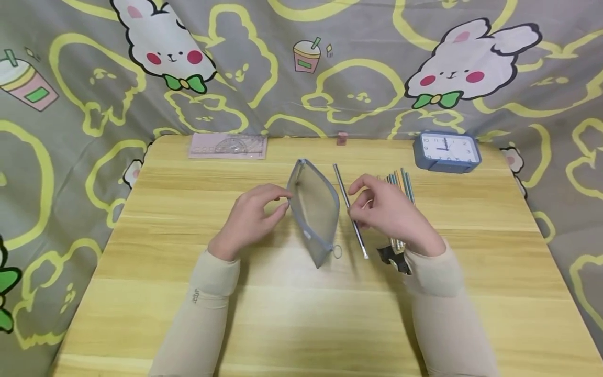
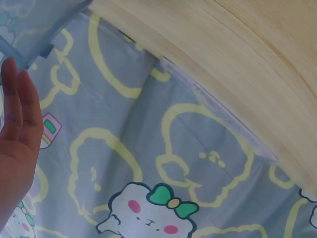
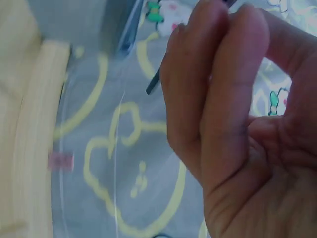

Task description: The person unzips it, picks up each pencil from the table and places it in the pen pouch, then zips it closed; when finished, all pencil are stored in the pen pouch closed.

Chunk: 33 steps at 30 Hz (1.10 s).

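A grey see-through zip pouch [image 1: 314, 209] is held upright over the middle of the table, its mouth spread wide and a ring on its zipper pull. My left hand [image 1: 254, 213] pinches its left rim between thumb and fingers. In the left wrist view, the fingers [image 2: 30, 106] look nearly straight at the pouch [image 2: 44, 25]. To the right of the pouch, my right hand [image 1: 388, 209] pinches a slim dark pencil [image 1: 342, 186] with curled fingers. One end of the pencil [image 3: 154, 83] shows past those fingers in the right wrist view. The pencil is outside the pouch.
Several pencils [image 1: 404, 182] lie partly hidden under my right hand, with a black wrapper [image 1: 394, 258] by their near ends. Along the back edge are a pink ruler set [image 1: 226, 146], a small pink eraser [image 1: 341, 138] and a blue clock [image 1: 447, 152]. A patterned curtain [image 1: 282, 94] hangs behind.
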Each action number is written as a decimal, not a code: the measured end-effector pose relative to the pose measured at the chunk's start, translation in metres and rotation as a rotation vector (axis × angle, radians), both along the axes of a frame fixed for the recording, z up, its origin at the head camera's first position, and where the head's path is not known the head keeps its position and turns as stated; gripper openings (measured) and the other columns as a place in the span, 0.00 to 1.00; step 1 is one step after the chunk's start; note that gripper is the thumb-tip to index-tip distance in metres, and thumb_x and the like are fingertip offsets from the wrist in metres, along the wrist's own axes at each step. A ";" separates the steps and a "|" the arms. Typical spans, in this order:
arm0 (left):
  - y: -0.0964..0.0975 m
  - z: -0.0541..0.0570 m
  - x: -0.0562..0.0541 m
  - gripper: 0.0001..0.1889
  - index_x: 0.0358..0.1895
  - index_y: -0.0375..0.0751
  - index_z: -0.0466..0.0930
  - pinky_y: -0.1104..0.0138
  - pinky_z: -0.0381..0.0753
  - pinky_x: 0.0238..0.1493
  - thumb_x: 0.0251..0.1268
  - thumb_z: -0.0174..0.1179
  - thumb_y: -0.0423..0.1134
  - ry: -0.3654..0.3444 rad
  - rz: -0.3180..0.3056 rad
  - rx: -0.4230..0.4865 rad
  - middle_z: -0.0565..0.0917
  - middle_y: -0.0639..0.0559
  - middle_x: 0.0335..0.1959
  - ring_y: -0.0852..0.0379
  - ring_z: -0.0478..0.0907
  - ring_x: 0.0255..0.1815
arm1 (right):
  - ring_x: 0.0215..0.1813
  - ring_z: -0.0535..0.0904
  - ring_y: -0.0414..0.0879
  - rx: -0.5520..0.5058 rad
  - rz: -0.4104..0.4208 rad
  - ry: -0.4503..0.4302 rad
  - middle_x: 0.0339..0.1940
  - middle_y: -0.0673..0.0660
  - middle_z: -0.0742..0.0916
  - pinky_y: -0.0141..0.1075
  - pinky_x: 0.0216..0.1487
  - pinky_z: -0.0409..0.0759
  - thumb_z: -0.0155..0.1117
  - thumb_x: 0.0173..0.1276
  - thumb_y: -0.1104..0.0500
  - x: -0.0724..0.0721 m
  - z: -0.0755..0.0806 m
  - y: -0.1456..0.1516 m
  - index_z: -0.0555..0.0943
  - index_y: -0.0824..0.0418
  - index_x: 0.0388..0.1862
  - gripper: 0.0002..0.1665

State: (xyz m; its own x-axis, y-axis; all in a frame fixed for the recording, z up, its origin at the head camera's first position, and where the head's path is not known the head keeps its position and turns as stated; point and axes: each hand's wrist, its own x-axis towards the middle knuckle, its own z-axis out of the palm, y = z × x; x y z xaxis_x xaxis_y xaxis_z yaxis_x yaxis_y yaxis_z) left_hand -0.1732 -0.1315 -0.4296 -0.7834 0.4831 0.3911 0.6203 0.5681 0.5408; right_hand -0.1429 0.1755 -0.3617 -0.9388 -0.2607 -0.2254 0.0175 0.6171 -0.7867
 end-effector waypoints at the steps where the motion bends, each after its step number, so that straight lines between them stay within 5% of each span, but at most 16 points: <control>1: 0.000 0.000 0.000 0.11 0.53 0.42 0.89 0.52 0.87 0.60 0.72 0.68 0.35 0.001 0.000 0.000 0.91 0.48 0.51 0.48 0.88 0.55 | 0.30 0.88 0.47 -0.010 0.015 0.003 0.36 0.56 0.89 0.36 0.31 0.82 0.63 0.64 0.65 0.001 0.000 -0.005 0.79 0.61 0.55 0.19; 13: 0.004 0.000 0.001 0.10 0.53 0.44 0.90 0.53 0.86 0.62 0.72 0.68 0.36 -0.013 0.005 -0.006 0.92 0.49 0.51 0.48 0.88 0.56 | 0.25 0.86 0.45 -0.032 0.123 0.008 0.30 0.53 0.87 0.37 0.30 0.85 0.64 0.62 0.65 -0.014 -0.007 -0.038 0.84 0.58 0.44 0.11; 33: 0.003 0.002 0.003 0.10 0.52 0.45 0.90 0.53 0.86 0.61 0.71 0.69 0.37 -0.025 0.004 -0.009 0.92 0.49 0.51 0.49 0.88 0.55 | 0.25 0.82 0.42 0.113 0.101 0.129 0.32 0.54 0.88 0.35 0.27 0.80 0.66 0.68 0.65 -0.019 -0.019 -0.062 0.82 0.59 0.40 0.03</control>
